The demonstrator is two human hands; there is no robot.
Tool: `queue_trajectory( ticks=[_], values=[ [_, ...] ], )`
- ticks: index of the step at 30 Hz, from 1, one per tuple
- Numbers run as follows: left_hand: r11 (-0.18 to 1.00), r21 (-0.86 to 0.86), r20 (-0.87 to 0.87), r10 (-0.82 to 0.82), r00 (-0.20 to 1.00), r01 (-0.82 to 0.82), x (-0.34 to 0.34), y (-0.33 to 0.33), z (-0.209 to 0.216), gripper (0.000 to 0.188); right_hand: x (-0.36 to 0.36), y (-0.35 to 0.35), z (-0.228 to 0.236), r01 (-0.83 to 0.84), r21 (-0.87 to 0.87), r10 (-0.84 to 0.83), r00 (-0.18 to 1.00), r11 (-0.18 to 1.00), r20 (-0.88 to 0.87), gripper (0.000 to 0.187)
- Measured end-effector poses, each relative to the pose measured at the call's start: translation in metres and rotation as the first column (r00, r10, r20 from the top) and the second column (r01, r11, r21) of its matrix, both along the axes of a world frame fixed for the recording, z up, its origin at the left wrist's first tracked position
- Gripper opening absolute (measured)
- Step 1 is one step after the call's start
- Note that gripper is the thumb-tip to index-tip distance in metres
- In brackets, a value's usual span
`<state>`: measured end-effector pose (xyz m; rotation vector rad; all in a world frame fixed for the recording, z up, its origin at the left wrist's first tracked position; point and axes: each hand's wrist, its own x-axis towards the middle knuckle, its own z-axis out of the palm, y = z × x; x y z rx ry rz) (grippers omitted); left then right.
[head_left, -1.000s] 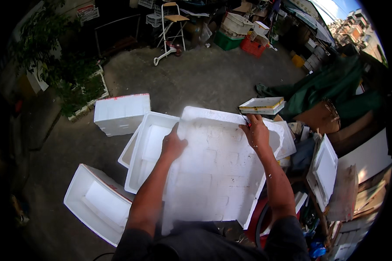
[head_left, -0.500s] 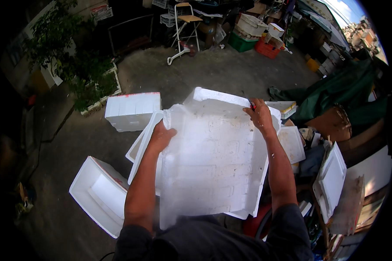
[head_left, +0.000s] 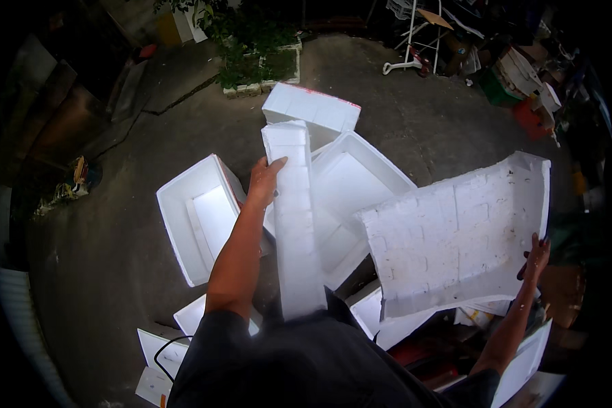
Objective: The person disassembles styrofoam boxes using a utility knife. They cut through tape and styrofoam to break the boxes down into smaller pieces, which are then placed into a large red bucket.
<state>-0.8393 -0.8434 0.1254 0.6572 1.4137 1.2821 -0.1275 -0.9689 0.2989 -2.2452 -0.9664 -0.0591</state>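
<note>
My left hand [head_left: 264,180] is closed on the edge of a long white foam strip [head_left: 296,217], which stands nearly upright in front of my body. Out to the right, my right hand [head_left: 538,257] grips the far edge of a larger broken foam box piece [head_left: 455,234], its inside stained with dark specks. A small dark object shows by the right fingers, too unclear to name. Between and behind the two pieces lies an open white foam box [head_left: 360,178], partly covered by the strip.
Another open foam box [head_left: 200,211] rests on the ground at left, and a closed-sided one [head_left: 313,112] stands farther off. Foam scraps [head_left: 163,357] lie at lower left. A brick-edged plant bed [head_left: 268,71], a folding chair [head_left: 415,41] and piled crates [head_left: 517,78] are at the back.
The foam box piece has come apart: the strip has split off in my left hand, while the larger part has swung right with my right hand. The view has turned left.
</note>
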Motion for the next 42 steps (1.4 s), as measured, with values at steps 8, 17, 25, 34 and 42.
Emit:
queue_trajectory(
  ticks=[8, 17, 25, 34, 42],
  values=[
    [0.801, -0.128, -0.042, 0.585, 0.810, -0.585, -0.232, -0.133, -0.071, 0.037, 0.017, -0.054, -0.049, 0.131, -0.130, -0.173, 0.897, 0.983, -0.407, 0.041],
    [0.685, -0.130, -0.022, 0.720, 0.693, -0.716, -0.303, -0.227, -0.092, 0.048, -0.078, -0.060, -0.116, 0.265, -0.227, -0.348, 0.760, 0.937, -0.549, 0.040],
    [0.809, -0.182, -0.193, 0.528, 0.827, -0.559, -0.287, -0.143, -0.114, 0.078, -0.117, -0.089, -0.110, 0.331, -0.176, -0.364, 0.677, 0.927, -0.639, 0.039],
    [0.818, -0.413, -0.433, 0.211, 0.876, -0.401, -0.250, -0.113, -0.153, 0.090, -0.134, -0.129, -0.106, 0.430, -0.183, -0.446, 0.660, 0.884, -0.604, 0.031],
    [0.906, -0.258, 0.085, -0.326, 0.942, 0.337, -0.027, -0.163, -0.082, 0.073, -0.200, -0.100, -0.135, 0.228, -0.163, -0.276, 0.664, 0.960, -0.695, 0.030]
  ],
)
